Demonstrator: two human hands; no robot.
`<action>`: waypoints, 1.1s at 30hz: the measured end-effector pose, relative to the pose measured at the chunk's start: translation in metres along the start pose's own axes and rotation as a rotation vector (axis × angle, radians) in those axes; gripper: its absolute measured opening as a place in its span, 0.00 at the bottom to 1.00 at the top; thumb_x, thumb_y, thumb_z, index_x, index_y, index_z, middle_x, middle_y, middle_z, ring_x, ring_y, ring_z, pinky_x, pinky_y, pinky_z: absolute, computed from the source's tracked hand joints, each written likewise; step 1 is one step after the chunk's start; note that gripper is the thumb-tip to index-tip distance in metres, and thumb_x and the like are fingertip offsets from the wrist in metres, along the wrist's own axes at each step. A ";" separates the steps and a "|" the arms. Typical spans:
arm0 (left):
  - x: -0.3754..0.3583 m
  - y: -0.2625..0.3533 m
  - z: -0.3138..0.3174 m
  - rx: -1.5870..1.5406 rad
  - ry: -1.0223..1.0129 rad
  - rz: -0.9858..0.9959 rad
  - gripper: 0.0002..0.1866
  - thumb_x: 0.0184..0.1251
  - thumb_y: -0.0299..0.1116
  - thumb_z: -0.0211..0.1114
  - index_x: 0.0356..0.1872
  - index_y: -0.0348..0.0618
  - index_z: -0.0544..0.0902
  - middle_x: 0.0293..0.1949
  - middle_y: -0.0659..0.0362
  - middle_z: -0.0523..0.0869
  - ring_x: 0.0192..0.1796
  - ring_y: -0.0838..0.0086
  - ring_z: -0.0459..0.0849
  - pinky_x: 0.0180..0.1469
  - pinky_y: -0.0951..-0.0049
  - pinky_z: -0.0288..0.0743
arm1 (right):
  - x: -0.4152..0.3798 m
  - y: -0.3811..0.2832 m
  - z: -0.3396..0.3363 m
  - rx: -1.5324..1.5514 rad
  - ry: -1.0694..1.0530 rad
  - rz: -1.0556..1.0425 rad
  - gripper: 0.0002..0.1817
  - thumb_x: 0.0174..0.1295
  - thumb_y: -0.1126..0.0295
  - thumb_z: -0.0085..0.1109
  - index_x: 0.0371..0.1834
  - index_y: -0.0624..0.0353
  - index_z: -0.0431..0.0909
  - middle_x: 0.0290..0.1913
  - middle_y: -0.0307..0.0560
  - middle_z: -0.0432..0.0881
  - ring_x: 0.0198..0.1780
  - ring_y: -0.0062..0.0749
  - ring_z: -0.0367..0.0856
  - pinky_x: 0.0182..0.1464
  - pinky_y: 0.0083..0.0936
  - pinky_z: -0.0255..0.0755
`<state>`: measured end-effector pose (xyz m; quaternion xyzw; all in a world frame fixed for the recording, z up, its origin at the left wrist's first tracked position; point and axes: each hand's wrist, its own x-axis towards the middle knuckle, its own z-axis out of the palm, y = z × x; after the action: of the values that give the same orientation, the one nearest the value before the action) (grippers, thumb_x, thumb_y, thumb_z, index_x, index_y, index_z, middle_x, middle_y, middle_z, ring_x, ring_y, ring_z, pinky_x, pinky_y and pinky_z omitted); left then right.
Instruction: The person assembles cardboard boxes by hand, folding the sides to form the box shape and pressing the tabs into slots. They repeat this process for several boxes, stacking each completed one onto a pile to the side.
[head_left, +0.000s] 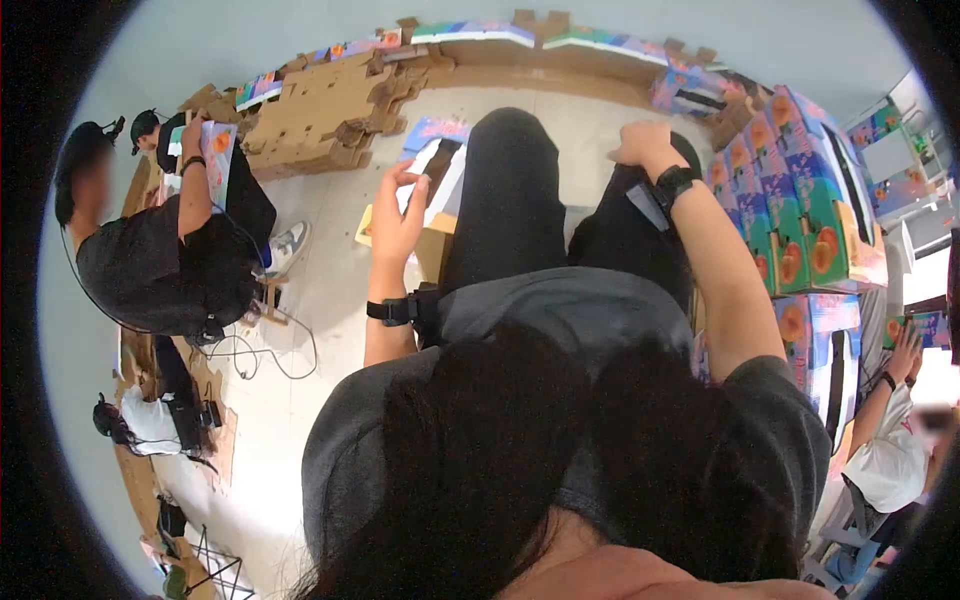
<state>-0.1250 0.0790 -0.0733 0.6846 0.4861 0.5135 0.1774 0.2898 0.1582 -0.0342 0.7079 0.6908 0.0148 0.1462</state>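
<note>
At the far left, a seated person in black (150,260) is shown with a printed carton (217,150) held in front, and a second person in a dark cap (165,135) is partly seen beyond. Lower down, a person in a white shirt (152,420) is seen near brown cardboard on the floor. To the right of the two upper people, flattened brown cardboard (315,115) is stacked along the wall. Next, by the camera wearer's left knee (508,150), an open box (447,190) with white edges and a dark inside is placed. The left hand (398,215) is held at its near left edge, with fingers bent and thumb raised; whether the edge is pinched cannot be told. Farther right, the right hand (642,145) is held over the right knee, its fingers curled together, and nothing can be seen gripped in it. Below its wrist, a grey strip (648,206) is seen on the thigh. On the right, colourful boxes with peach pictures (790,225) are piled high. At the far right edge, another person in white (890,470) is seen with both hands raised to a printed box (930,328).
</note>
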 end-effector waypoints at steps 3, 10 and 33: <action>-0.006 -0.041 -0.018 -0.028 -0.182 -0.198 0.19 0.79 0.42 0.62 0.59 0.37 0.81 0.50 0.50 0.90 0.56 0.64 0.87 0.61 0.64 0.75 | 0.007 -0.002 0.005 0.020 -0.019 -0.003 0.30 0.57 0.41 0.64 0.50 0.54 0.90 0.52 0.56 0.89 0.58 0.55 0.85 0.58 0.50 0.77; -0.021 -0.127 -0.029 0.166 -0.461 -0.615 0.26 0.77 0.49 0.63 0.63 0.38 0.81 0.54 0.50 0.90 0.58 0.64 0.87 0.65 0.63 0.74 | -0.035 0.021 -0.015 0.249 0.078 -0.370 0.28 0.59 0.41 0.66 0.49 0.52 0.89 0.52 0.50 0.88 0.60 0.51 0.83 0.65 0.50 0.70; -0.028 -0.199 0.085 0.739 -0.369 -0.477 0.31 0.80 0.61 0.47 0.50 0.41 0.84 0.43 0.44 0.91 0.48 0.48 0.88 0.54 0.46 0.73 | -0.062 0.006 -0.004 0.284 0.451 -0.285 0.12 0.54 0.61 0.71 0.38 0.54 0.87 0.43 0.43 0.87 0.56 0.41 0.82 0.67 0.42 0.67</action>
<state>-0.1471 0.1697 -0.2702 0.6509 0.7400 0.1210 0.1183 0.2916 0.0983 -0.0179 0.5960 0.7935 0.0542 -0.1110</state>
